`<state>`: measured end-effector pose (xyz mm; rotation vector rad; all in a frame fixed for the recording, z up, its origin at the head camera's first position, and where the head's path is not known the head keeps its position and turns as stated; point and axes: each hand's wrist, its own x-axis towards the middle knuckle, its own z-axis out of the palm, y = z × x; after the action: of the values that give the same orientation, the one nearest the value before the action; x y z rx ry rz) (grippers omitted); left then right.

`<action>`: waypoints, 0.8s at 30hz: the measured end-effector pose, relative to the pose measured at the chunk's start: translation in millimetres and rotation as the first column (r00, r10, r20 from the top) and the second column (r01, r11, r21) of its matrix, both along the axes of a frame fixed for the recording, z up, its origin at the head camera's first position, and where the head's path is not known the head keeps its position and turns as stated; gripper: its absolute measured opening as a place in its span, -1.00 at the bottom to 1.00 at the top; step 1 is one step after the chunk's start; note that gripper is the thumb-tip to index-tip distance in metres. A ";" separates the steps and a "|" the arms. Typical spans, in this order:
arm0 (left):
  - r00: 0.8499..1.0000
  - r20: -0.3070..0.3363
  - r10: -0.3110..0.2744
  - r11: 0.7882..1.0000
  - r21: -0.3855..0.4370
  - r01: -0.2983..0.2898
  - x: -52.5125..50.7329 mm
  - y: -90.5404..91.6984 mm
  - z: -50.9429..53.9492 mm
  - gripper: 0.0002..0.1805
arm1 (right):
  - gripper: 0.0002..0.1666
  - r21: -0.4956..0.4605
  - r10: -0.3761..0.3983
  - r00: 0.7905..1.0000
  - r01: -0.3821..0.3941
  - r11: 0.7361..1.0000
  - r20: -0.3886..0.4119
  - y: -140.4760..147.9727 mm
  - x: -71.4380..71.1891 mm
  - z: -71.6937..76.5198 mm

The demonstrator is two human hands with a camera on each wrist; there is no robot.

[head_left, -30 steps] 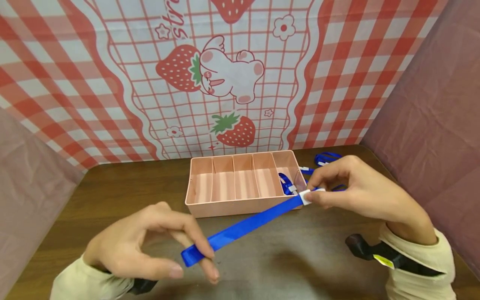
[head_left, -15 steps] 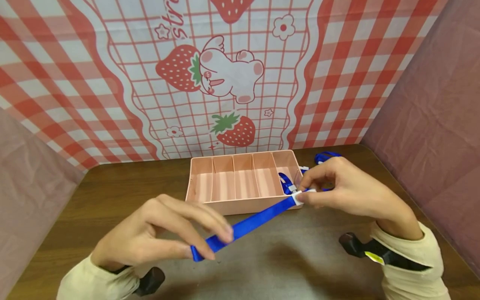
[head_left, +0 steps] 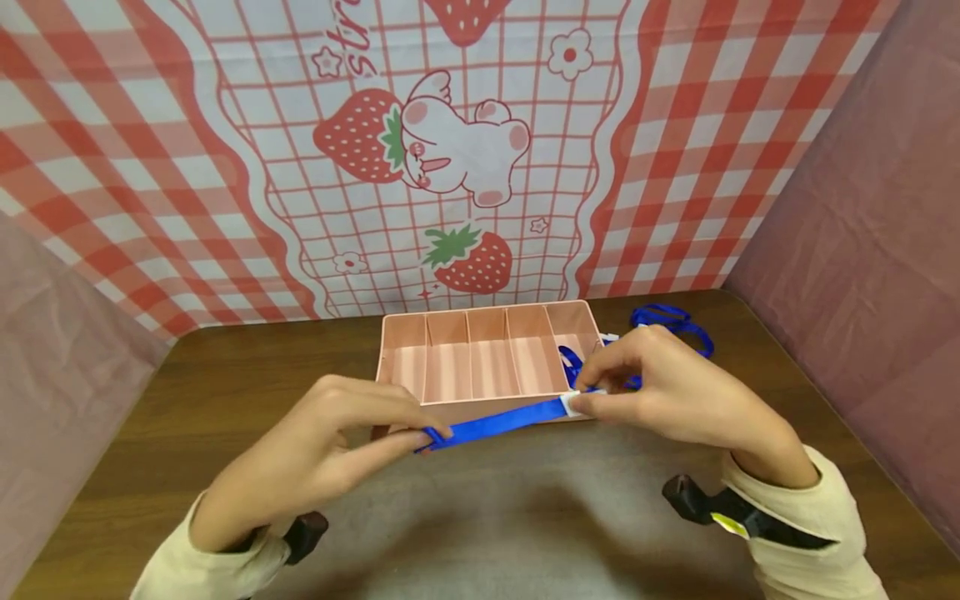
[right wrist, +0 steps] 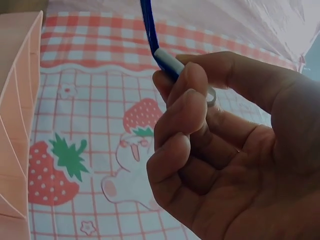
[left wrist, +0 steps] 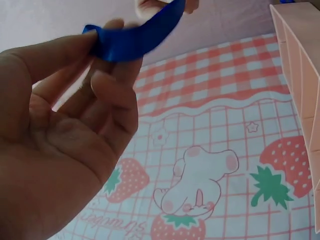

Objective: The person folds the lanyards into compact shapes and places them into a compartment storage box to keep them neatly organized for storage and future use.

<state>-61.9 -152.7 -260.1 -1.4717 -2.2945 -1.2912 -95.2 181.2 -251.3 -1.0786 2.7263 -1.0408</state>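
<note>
A blue lanyard (head_left: 502,422), folded into a flat strip, stretches between both hands in front of the pink box. My left hand (head_left: 330,442) pinches its folded end between thumb and fingers; the left wrist view shows the blue strap (left wrist: 135,42) curving away from those fingertips. With thumb and forefinger my right hand (head_left: 660,387) grips the white clip (head_left: 572,404) at the other end. In the right wrist view the white clip (right wrist: 170,62) sits between the fingertips, and the remaining fingers curl inward. Another blue lanyard (head_left: 570,364) lies in the box's rightmost compartment, partly hidden by the right hand.
The pink divided box (head_left: 480,312) stands on the dark wooden table (head_left: 262,367) near the patterned cloth backdrop. More blue lanyards (head_left: 675,321) lie to the right of the box, partly behind the right hand. Pinkish cloth walls (head_left: 862,225) flank the table.
My left hand has moved right and up along the strip and now pinches the folded end. The right hand has shifted left with the clip. The span between the hands is shorter.
</note>
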 end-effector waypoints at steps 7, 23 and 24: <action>0.995 -0.057 0.085 0.996 0.002 -0.085 1.7 14.5 -6.9 -0.78 | -0.85 -0.031 -0.033 0.999 0.034 0.999 0.031 -13.9 6.7 -4.3; 0.994 0.045 0.103 0.989 0.103 -0.108 11.0 42.4 -18.7 -0.73 | -0.84 -0.098 -0.010 1.000 0.011 0.995 0.005 -41.2 16.4 -17.5; 0.994 0.042 0.105 0.988 0.107 -0.108 11.1 43.7 -19.6 -0.74 | -0.84 -0.106 -0.006 1.000 0.007 0.994 0.004 -43.0 17.0 -19.0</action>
<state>-50.8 -109.0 -279.8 -1.2838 -2.2514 -1.3990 -78.1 138.3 -270.3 -1.0812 2.7015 -1.1994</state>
